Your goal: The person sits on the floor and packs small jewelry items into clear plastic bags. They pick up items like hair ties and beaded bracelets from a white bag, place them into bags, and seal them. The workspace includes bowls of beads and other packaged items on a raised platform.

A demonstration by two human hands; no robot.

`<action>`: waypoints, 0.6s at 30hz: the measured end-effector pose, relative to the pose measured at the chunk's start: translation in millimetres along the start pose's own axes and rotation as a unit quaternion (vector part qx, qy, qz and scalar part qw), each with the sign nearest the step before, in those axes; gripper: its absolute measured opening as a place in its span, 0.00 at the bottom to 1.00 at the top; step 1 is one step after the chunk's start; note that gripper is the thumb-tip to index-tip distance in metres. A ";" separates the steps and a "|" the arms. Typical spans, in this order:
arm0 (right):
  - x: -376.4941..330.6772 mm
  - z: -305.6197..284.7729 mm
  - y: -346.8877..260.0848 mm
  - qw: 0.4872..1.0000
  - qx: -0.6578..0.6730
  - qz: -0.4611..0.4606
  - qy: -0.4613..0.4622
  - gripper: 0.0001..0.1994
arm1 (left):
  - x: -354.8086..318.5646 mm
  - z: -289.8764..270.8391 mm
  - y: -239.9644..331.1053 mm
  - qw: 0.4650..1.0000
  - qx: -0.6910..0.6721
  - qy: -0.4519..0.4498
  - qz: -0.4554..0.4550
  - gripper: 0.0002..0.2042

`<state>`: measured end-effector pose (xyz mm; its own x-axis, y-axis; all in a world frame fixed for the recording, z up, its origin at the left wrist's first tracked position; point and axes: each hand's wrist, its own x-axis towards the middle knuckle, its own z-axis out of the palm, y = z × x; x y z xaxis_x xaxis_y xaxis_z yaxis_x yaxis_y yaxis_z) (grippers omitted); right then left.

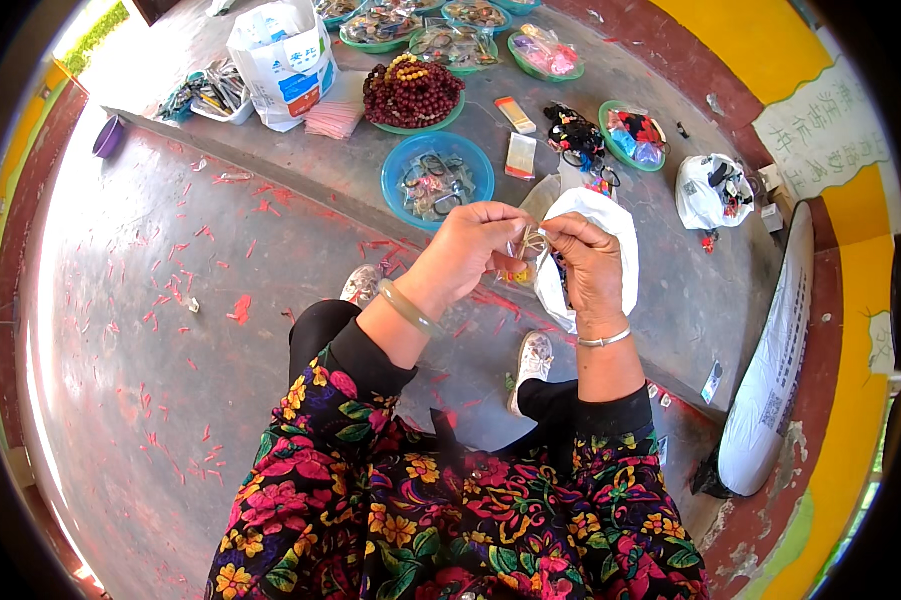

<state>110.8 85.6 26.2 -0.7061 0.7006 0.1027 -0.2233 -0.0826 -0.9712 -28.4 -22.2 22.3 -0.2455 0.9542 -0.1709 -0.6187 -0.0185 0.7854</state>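
Observation:
My left hand and my right hand meet in front of me, both closed in a pinch. Between their fingertips is a small bundle of thin beige cord loops. A bit of yellow and red shows under my left fingers; its kind I cannot make out. Behind my right hand stands an open white plastic bag, with dark small things partly visible inside. Just beyond my left hand, a blue basin holds clear packets of dark bands and small trinkets.
Farther off are dark red beads, a white paper bag, a tray of tools and several green-rimmed plates of packets. A second white bag and a long white sack lie right. Red scraps litter the floor.

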 end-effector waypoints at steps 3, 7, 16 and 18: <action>0.1 -1.7 0.6 1.000 -0.013 -0.012 -0.010 0.07 | -0.7 0.1 2.8 1.000 -0.020 0.000 -0.017 0.10; -0.9 0.3 -1.8 0.999 -0.032 -0.018 -0.007 0.06 | -1.4 0.7 7.3 0.997 -0.065 0.000 -0.045 0.10; -2.9 2.2 -5.4 0.988 -0.137 -0.065 -0.007 0.08 | -0.4 -3.8 9.9 0.991 -0.125 -0.022 -0.047 0.08; -2.6 1.0 -2.7 0.983 -0.162 -0.081 0.004 0.08 | -1.6 1.0 10.7 0.993 -0.111 -0.006 -0.045 0.08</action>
<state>112.6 83.3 28.8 -0.6740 0.6911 0.2611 -0.1053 0.2599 -0.9599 -34.0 -23.6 31.5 -0.1726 0.9587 -0.2262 -0.7879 0.0034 0.6158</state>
